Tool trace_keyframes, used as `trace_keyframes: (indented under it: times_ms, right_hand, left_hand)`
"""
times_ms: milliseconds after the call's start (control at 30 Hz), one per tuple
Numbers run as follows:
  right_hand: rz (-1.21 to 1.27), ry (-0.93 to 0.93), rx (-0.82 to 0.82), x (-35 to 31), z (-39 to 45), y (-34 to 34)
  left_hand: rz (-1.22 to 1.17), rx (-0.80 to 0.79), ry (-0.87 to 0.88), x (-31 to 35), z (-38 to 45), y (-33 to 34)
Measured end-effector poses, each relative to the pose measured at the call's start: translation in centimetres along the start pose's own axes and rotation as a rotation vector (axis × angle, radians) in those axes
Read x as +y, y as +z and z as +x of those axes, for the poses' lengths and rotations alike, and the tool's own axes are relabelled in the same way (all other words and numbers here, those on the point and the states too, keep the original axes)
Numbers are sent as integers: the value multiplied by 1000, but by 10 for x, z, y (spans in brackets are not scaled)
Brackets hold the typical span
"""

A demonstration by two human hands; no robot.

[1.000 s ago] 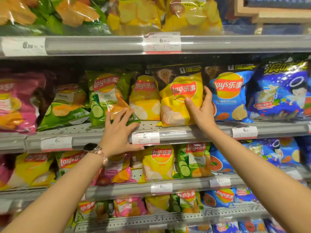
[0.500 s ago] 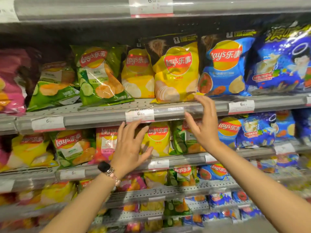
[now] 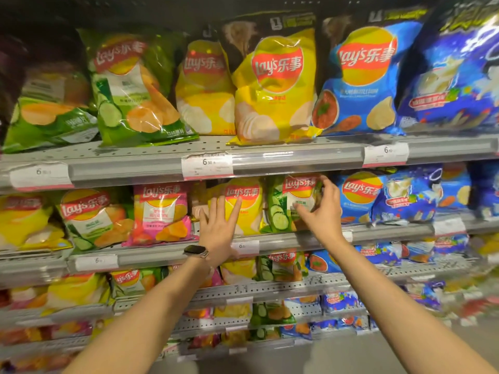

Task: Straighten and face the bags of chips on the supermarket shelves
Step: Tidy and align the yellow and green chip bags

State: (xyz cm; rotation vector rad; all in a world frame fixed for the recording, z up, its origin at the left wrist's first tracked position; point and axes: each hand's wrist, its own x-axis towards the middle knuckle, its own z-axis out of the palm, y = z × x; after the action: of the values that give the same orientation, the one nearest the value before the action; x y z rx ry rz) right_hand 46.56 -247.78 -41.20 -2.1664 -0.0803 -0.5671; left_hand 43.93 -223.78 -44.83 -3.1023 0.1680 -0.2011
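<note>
On the middle shelf (image 3: 383, 230) a small yellow Lay's bag (image 3: 249, 211) stands upright beside a small green cucumber bag (image 3: 286, 209). My left hand (image 3: 219, 230) lies flat with straight fingers against the yellow bag's lower left. My right hand (image 3: 322, 213) holds the green bag at its right edge, thumb on the front and fingers curled over the side. On the shelf above stand a large yellow bag (image 3: 272, 87), a blue bag (image 3: 361, 82) and a leaning green bag (image 3: 132, 87).
A pink bag (image 3: 160, 211) and another green bag (image 3: 91, 217) stand left of my hands, with blue bags (image 3: 359, 197) to the right. Price-tag rails (image 3: 297, 157) front each shelf. Lower shelves hold several more small bags.
Both hands have dropped from the upper shelf to the shelf below. The left now lies on the small yellow bag and the right has taken hold of the small green one.
</note>
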Motion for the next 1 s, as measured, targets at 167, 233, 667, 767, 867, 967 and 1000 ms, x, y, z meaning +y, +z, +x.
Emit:
trace_keyframes:
  times_ms: [167, 233, 667, 767, 867, 967, 1000]
  right_hand:
    - [91, 132, 3, 13, 12, 3]
    - [145, 184, -14, 18, 15, 3]
    - [424, 396, -232, 37, 14, 11]
    - [438, 382, -219, 37, 16, 6]
    - [467, 351, -170, 32, 14, 2]
    - [505, 321, -142, 21, 10, 1]
    - [513, 307, -141, 15, 8, 1]
  left_hand:
    - [51, 28, -14, 0, 5, 6]
    - [65, 33, -19, 1, 5, 7]
    - [170, 59, -76, 12, 1, 3]
    - [174, 65, -72, 11, 1, 6]
    - [178, 78, -76, 12, 0, 7]
    - [188, 111, -83, 13, -1, 6]
    - [185, 103, -83, 13, -1, 6]
